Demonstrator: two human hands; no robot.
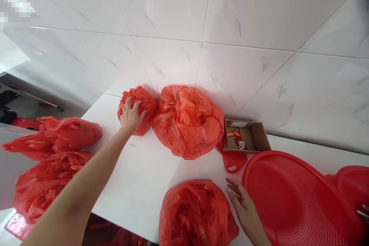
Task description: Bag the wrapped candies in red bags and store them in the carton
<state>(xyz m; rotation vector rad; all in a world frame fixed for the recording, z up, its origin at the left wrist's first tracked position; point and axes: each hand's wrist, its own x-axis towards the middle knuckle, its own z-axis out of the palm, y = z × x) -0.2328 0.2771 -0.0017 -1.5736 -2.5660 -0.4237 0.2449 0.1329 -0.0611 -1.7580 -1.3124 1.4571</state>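
Note:
My left hand (pixel 131 115) reaches across the white table (pixel 144 173) and grips a small bunched red plastic bag (pixel 144 102) at the wall, fingers pressed into it. Right beside it sits a larger red plastic bag (pixel 187 121). My right hand (pixel 243 205) rests flat on the table with fingers stretched out, holding nothing. It lies between a full red bag (pixel 196 211) at the near edge and a red mesh basket (pixel 291 196).
A small open cardboard box (pixel 248 135) with red labels inside stands against the tiled wall. A flat red bag (pixel 233 161) lies under its corner. Two more red bags (pixel 57 134) sit at the left, and another red basket (pixel 353 184) at the right edge.

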